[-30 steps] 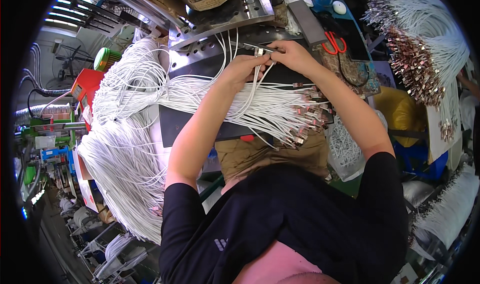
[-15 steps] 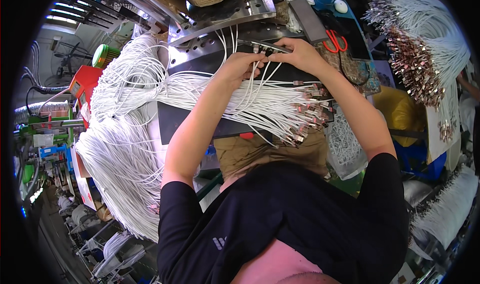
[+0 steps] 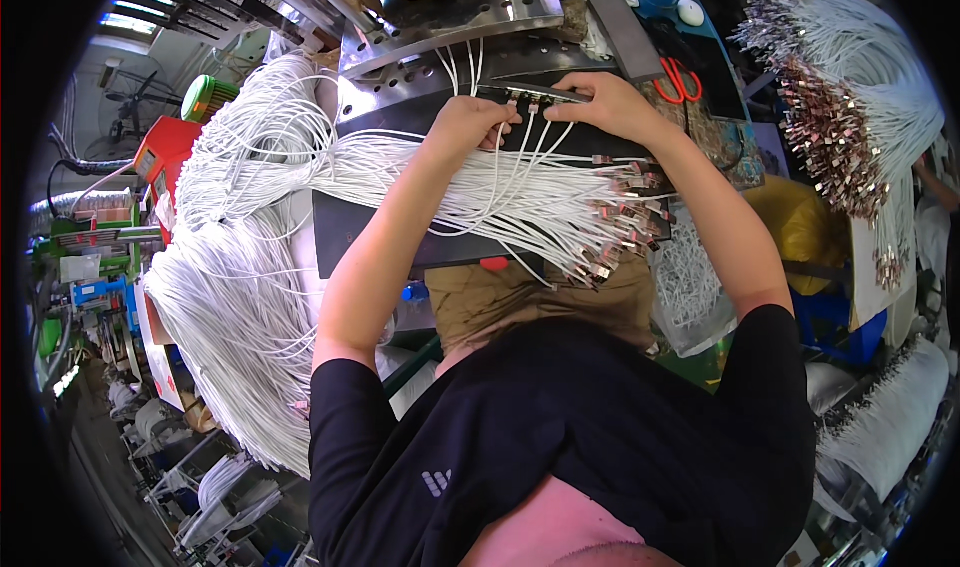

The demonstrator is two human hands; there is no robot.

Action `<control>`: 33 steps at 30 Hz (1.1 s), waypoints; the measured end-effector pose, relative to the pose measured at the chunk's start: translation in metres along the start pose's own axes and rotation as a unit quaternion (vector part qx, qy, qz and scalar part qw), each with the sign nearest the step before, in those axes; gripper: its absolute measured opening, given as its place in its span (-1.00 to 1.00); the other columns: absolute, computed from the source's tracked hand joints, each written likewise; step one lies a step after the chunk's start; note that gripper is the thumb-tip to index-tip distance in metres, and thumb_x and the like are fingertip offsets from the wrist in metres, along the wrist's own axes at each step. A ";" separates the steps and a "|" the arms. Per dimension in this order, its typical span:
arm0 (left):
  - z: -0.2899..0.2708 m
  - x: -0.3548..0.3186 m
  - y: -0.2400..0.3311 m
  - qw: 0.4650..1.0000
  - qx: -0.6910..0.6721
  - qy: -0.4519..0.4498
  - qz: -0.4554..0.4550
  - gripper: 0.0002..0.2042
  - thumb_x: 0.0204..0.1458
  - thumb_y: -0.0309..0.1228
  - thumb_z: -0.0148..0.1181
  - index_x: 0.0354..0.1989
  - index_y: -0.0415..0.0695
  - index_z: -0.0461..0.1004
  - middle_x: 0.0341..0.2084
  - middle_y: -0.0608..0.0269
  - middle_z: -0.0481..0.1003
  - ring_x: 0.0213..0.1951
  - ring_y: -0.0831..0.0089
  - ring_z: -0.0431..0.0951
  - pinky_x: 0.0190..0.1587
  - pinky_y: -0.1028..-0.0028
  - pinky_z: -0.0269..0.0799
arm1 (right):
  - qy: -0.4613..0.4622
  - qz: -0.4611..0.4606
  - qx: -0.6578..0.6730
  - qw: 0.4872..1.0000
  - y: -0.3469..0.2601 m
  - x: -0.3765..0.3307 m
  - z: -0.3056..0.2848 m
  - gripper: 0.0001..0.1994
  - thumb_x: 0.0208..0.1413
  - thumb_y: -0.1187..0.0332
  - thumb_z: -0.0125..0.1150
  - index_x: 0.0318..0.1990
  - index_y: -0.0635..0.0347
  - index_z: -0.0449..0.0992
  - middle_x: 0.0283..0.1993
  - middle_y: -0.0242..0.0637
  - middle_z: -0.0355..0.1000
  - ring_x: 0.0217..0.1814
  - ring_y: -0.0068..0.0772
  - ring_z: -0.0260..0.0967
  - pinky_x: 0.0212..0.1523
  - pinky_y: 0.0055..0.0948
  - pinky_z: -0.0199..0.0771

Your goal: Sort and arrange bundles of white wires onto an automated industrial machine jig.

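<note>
In front of the press, a narrow dark metal bar (image 3: 552,93) holds a row of small metal plugs, with white cables running from it toward me. My left hand (image 3: 468,130) is closed, thumb and fingers pinched on a white cable (image 3: 500,152) at the bar's left part; the fingertips partly hide the plug. My right hand (image 3: 612,109) grips the bar's right end, fingers above and thumb below, close to another cable's plug. Beneath both wrists lies a thick bundle of white cables (image 3: 400,172), its metal plug ends (image 3: 615,217) fanned to the right.
The perforated steel press plate (image 3: 455,29) stands just beyond my hands. Red-handled scissors (image 3: 680,80) and a grey block (image 3: 620,39) lie to the right. Coiled cables (image 3: 240,337) hang at left; more plug-ended cables (image 3: 830,117) hang at far right. A bag of white pieces (image 3: 690,277) sits by my lap.
My left hand has drawn slightly left, away from the right hand, showing more plugs in the bar. The right fingers have shifted a little to the right. Another cable shows near the press.
</note>
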State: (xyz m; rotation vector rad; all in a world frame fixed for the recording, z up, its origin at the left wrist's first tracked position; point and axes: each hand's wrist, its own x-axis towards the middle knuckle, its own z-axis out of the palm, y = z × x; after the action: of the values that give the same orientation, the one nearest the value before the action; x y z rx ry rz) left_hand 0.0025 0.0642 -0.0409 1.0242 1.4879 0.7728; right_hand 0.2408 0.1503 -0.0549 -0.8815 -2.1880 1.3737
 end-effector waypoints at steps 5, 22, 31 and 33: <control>0.007 -0.014 0.014 0.842 0.485 0.155 0.180 -0.73 0.09 -0.21 0.28 -0.34 -0.21 0.65 -0.58 0.21 0.53 -0.54 0.22 0.53 -0.37 0.28 0.50 | 0.079 -0.016 -0.180 0.980 -0.015 -0.006 0.000 -0.61 0.17 0.03 0.22 -0.15 0.22 0.62 -0.28 -0.21 0.54 -0.24 -0.22 0.50 -0.17 -0.32 0.43; -0.015 0.069 0.004 0.719 0.515 0.365 0.291 -0.71 0.06 -0.27 0.12 -0.61 -0.14 0.58 -0.63 0.05 0.56 -0.49 0.12 0.63 -0.44 0.18 0.54 | 0.208 -0.181 -0.411 0.869 -0.018 0.066 0.003 -0.81 0.19 0.40 0.09 -0.14 0.27 0.57 -0.18 -0.04 0.49 -0.02 0.08 0.40 0.00 -0.15 0.43; -0.016 0.074 0.000 0.726 0.491 0.358 0.322 -0.75 0.08 -0.32 0.10 -0.59 -0.13 0.58 -0.59 0.07 0.57 -0.46 0.14 0.62 -0.38 0.22 0.55 | 0.298 -0.319 -0.380 0.816 -0.007 0.161 -0.019 -0.62 0.14 0.42 0.09 0.12 0.29 0.43 0.02 0.01 0.45 0.11 0.05 0.38 0.14 -0.12 0.39; -0.015 0.075 -0.002 0.713 0.488 0.368 0.344 -0.75 0.09 -0.33 0.10 -0.58 -0.12 0.58 -0.58 0.08 0.57 -0.46 0.14 0.62 -0.37 0.22 0.55 | 0.261 -0.342 -0.189 0.883 -0.013 0.184 -0.026 -0.65 0.18 0.37 0.06 0.11 0.27 0.41 0.14 -0.04 0.39 0.24 -0.06 0.29 0.25 -0.23 0.30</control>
State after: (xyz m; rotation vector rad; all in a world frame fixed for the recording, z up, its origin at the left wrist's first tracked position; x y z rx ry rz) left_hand -0.0132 0.1326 -0.0709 2.3737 2.3300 0.9681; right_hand 0.1217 0.2918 -0.0304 -0.4304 -2.0377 0.3258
